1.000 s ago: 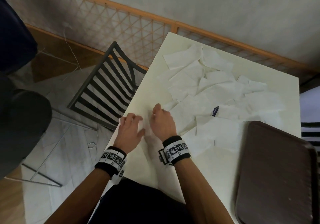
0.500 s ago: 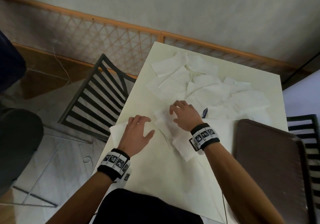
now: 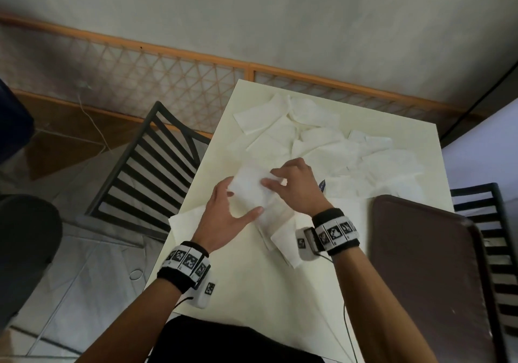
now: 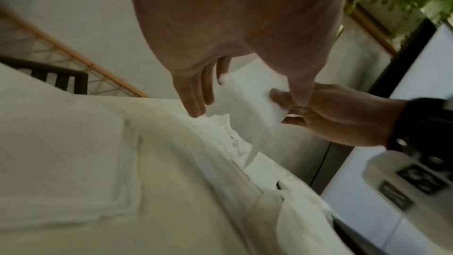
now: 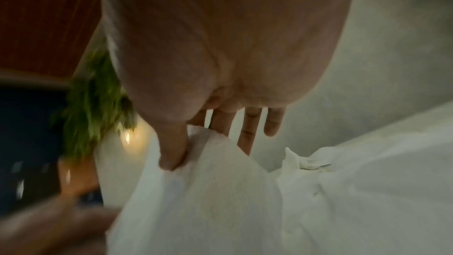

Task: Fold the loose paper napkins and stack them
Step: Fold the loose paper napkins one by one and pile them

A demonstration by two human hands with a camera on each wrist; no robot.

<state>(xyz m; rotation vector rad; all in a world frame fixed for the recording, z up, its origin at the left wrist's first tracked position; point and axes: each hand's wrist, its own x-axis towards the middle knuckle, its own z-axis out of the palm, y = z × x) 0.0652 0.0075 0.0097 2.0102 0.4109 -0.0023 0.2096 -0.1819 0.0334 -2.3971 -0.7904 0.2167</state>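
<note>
Occupying most of the head view, the table (image 3: 294, 292) serves as the work surface; its near half is kept for folding, presumably so a sheet can be laid flat and creased; the far half carries the supply.

The tray (image 3: 429, 273), dark and shallow, lies on the right near corner of the table, just beside the right forearm; its purpose cannot be told from these views.

The loose napkins (image 3: 322, 144) lie scattered and overlapping across the far half, unfolded; most of the task therefore appears to remain.

The folded stack (image 3: 186, 224) sits at the left near edge of the table, partly under the left wrist; the left wrist view shows it as a squared, layered pad; this position likely keeps finished pieces apart from the supply.

The napkin (image 3: 252, 187) in hand is raised off the table between the two hands, with its lower part trailing down toward other sheets; lifting it probably separates one sheet from the pile before folding.

The left hand (image 3: 224, 217) is spread, fingers straight, thumb (image 3: 252, 212) laid against the near edge of the napkin; it appears to support rather than grip.

The right hand (image 3: 297, 186) pinches the far right edge of the napkin between thumb and forefinger; the other fingers (image 5: 250, 133) stay extended and clear of the paper.
</note>
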